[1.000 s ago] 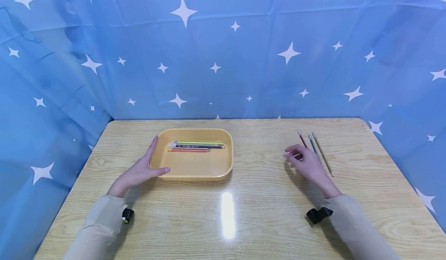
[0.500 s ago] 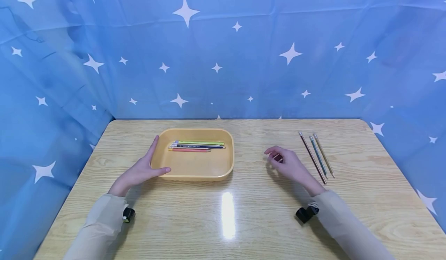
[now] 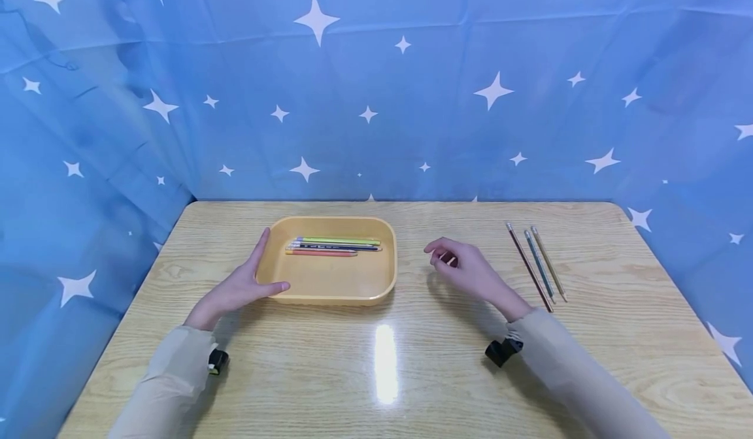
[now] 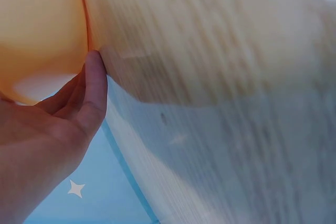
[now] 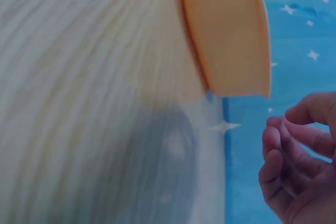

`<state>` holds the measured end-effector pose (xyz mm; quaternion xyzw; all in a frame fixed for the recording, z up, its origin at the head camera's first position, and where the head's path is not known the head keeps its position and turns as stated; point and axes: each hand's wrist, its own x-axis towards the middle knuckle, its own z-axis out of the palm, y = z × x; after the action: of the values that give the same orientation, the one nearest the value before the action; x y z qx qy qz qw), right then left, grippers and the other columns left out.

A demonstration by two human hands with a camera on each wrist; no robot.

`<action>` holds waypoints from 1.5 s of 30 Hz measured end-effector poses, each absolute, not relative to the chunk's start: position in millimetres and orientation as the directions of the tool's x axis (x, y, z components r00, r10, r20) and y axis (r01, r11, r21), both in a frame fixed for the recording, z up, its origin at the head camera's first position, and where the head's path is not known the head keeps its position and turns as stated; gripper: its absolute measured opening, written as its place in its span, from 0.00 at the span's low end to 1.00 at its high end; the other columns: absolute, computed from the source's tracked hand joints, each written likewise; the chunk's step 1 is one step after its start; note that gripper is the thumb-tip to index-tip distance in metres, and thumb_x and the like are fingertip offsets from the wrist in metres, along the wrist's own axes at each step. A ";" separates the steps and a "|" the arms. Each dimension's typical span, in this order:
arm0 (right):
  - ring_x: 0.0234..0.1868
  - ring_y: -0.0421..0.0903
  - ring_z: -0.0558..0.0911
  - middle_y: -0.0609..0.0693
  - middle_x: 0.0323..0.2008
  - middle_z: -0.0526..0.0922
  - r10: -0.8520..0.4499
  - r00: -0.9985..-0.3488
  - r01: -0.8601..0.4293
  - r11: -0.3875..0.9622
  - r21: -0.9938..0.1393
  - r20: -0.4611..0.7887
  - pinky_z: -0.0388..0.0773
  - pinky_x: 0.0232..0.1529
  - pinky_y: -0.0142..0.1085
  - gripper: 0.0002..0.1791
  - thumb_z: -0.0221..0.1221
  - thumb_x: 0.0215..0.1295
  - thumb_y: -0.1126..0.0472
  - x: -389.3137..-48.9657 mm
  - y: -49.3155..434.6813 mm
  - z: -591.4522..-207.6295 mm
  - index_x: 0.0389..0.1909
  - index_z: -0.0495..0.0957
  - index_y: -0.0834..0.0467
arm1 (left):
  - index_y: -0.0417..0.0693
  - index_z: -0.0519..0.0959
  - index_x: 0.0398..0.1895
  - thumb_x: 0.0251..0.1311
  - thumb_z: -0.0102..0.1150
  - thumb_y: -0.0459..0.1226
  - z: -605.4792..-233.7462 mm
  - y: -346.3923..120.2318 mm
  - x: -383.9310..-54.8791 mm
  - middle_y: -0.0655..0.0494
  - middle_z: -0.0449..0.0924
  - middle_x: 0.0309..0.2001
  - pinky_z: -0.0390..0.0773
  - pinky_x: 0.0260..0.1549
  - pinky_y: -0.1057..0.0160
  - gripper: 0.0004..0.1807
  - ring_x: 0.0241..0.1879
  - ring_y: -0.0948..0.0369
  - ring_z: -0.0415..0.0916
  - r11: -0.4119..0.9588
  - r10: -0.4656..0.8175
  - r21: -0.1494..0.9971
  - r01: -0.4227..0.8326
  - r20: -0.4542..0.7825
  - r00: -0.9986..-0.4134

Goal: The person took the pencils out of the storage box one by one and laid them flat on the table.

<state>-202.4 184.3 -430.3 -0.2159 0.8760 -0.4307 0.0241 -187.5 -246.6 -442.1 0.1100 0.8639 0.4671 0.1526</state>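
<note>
A yellow-orange plastic tray (image 3: pixel 329 282) stands left of centre on the table. My left hand (image 3: pixel 238 285) spans its left end, fingers along the side wall and straight thumb on the front rim. In the left wrist view, fingertips (image 4: pixel 94 64) touch the tray's outer wall. Inside lie several pencils: a yellow-green one (image 3: pixel 341 240), a navy one (image 3: pixel 320 247), a red one (image 3: pixel 320 253) and a whitish one partly covered. Above the table right of the tray, my right hand (image 3: pixel 467 272) is loosely curled, with nothing visible between its fingers.
Three pencils lie side by side at the right: a dark red one (image 3: pixel 529 266), a blue one (image 3: pixel 539 266) and a gold one (image 3: pixel 548 262). A blue star-printed cloth (image 3: pixel 376 99) hangs behind the wooden table (image 3: pixel 306 367).
My right hand has moved left from over the three pencils toward the tray, uncovering the dark red pencil. My left hand and the tray have stayed in place.
</note>
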 end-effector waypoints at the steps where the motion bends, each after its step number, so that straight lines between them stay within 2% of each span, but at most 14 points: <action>1: 0.27 0.45 0.78 0.58 0.33 0.83 -0.400 -0.903 -0.367 0.530 -0.765 0.156 0.76 0.27 0.33 0.11 0.55 0.65 0.70 -203.3 182.0 -428.3 0.47 0.79 0.66 | 0.57 0.24 0.76 0.56 0.68 0.43 -441.9 -246.6 -187.4 0.41 0.26 0.76 0.41 0.66 0.37 0.63 0.72 0.39 0.33 0.539 0.333 0.841 0.048 -0.160 -0.929; 7: 0.27 0.43 0.78 0.56 0.33 0.83 -0.399 -0.889 -0.410 0.480 -0.775 0.223 0.77 0.29 0.35 0.11 0.56 0.64 0.72 -207.4 171.9 -419.1 0.46 0.79 0.64 | 0.58 0.24 0.76 0.56 0.68 0.44 -440.8 -246.7 -186.3 0.42 0.25 0.76 0.42 0.65 0.37 0.63 0.72 0.39 0.33 0.538 0.339 0.841 0.054 -0.158 -0.928; 13: 0.29 0.44 0.78 0.53 0.33 0.83 -0.403 -0.886 -0.410 0.446 -0.796 0.231 0.78 0.31 0.36 0.11 0.56 0.64 0.71 -209.4 161.4 -412.5 0.46 0.80 0.63 | 0.58 0.24 0.76 0.56 0.68 0.44 -439.8 -246.0 -185.6 0.42 0.24 0.76 0.42 0.65 0.37 0.63 0.72 0.39 0.33 0.539 0.338 0.840 0.054 -0.158 -0.928; 22: 0.34 0.46 0.80 0.58 0.37 0.83 -0.441 -0.867 -0.417 0.390 -0.821 0.231 0.80 0.35 0.37 0.11 0.56 0.65 0.70 -212.1 137.1 -407.5 0.48 0.79 0.66 | 0.56 0.24 0.76 0.56 0.68 0.44 -440.6 -246.8 -188.7 0.43 0.24 0.76 0.41 0.66 0.37 0.64 0.72 0.40 0.31 0.535 0.347 0.843 0.065 -0.148 -0.926; 29: 0.39 0.49 0.81 0.57 0.38 0.83 -0.489 -0.837 -0.433 0.319 -0.843 0.244 0.80 0.39 0.40 0.12 0.57 0.65 0.70 -215.6 112.8 -406.8 0.48 0.79 0.67 | 0.56 0.24 0.76 0.56 0.68 0.45 -440.3 -246.8 -190.0 0.42 0.24 0.76 0.41 0.66 0.37 0.64 0.72 0.39 0.32 0.549 0.339 0.834 0.060 -0.157 -0.928; 35: 0.41 0.49 0.82 0.58 0.38 0.82 -0.548 -0.795 -0.485 0.313 -0.817 0.262 0.80 0.39 0.37 0.13 0.56 0.63 0.73 -216.2 92.0 -411.0 0.49 0.77 0.69 | 0.56 0.24 0.76 0.56 0.68 0.45 -440.9 -247.6 -187.8 0.42 0.24 0.76 0.41 0.65 0.36 0.64 0.72 0.38 0.32 0.554 0.334 0.831 0.055 -0.161 -0.929; 45: 0.46 0.55 0.81 0.65 0.45 0.80 -0.588 -0.761 -0.516 0.292 -0.805 0.274 0.79 0.46 0.40 0.16 0.57 0.61 0.73 -219.2 72.5 -415.5 0.51 0.75 0.70 | 0.55 0.23 0.76 0.56 0.69 0.44 -444.8 -247.9 -188.8 0.39 0.26 0.75 0.42 0.65 0.35 0.64 0.72 0.37 0.33 0.543 0.334 0.838 0.054 -0.157 -0.929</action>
<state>-219.2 72.5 -415.5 -0.3436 0.8030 -0.4855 0.0371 -188.8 -247.9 -444.8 0.1121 0.8652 0.4649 0.1509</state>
